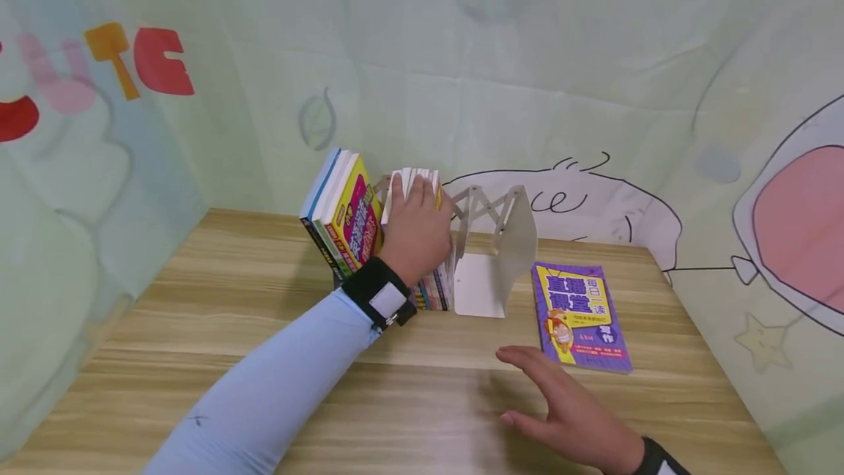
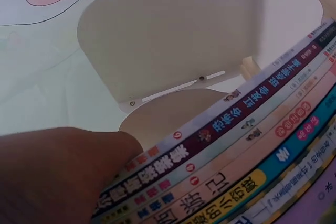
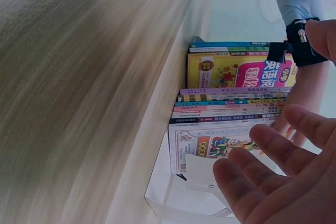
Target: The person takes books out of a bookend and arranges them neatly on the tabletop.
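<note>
My left hand lies over the top of a row of upright thin books, its fingers across the page edges and its thumb down the right side, gripping the row. In the left wrist view, several colourful spines show beside the thumb. The row stands in a white expandable book rack. Left of it, a yellow book and other large books lean to the left. My right hand hovers in front of the rack, fingers apart, holding nothing. A purple book lies flat beyond it.
The rack's right end plate stands apart from the books, joined by crossed folding bars. All this is on a wood-grain table. A printed cloth backdrop rises directly behind and at both sides.
</note>
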{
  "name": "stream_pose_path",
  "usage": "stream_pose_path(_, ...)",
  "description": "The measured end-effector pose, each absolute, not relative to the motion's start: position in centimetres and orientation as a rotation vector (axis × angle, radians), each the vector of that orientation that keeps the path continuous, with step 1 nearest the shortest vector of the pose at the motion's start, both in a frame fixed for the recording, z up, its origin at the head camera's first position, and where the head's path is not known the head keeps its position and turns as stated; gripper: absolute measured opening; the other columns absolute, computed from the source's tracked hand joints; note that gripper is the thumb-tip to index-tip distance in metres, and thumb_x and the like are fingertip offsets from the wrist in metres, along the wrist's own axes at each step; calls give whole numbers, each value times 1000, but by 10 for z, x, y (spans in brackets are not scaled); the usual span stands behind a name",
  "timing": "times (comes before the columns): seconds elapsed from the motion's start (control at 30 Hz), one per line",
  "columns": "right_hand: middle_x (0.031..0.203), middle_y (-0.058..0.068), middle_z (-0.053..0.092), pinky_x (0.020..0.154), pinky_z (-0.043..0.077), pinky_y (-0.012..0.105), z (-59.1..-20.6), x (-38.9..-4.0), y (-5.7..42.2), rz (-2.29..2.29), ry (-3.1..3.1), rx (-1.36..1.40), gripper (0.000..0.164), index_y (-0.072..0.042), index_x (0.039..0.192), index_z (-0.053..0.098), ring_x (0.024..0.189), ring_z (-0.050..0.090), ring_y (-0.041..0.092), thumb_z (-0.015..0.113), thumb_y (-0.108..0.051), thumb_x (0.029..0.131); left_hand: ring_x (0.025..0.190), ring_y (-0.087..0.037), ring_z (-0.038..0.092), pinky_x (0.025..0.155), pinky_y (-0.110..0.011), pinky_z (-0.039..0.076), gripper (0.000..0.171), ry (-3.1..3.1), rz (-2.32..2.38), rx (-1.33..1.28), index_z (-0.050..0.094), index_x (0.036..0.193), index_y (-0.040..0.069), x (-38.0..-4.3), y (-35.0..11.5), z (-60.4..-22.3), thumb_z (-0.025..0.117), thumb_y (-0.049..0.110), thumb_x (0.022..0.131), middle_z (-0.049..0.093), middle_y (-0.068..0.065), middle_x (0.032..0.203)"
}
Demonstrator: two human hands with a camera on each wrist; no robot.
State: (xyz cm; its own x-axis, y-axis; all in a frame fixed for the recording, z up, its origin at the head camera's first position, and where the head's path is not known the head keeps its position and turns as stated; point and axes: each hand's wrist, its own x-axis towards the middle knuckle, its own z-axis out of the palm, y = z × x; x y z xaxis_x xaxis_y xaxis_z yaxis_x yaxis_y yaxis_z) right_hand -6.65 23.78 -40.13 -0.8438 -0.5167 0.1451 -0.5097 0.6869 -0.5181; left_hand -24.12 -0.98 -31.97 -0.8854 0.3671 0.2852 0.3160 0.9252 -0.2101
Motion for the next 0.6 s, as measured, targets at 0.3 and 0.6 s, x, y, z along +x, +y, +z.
stream_pose_path(0.3, 145, -12, 49, 101, 53, 41, -404, -67, 236, -879, 2856, -888, 68, -38, 148, 39, 130, 52, 14, 74, -41, 90, 148, -39, 31, 122, -63, 11, 53, -2727, 332, -493, 53, 145, 11, -237, -7, -322, 54, 38, 99, 41, -21, 156)
stream_pose_path(0.6, 145, -13, 49, 101, 53, 40, -402, -66, 234, -884, 2815, -834, 65, -40, 147, 40, 130, 53, 14, 73, -42, 91, 146, -38, 35, 122, -59, 18, 42, -2650, 364, -573, 62, 134, 6, -227, -1, -319, 57, 28, 99, 46, -24, 151)
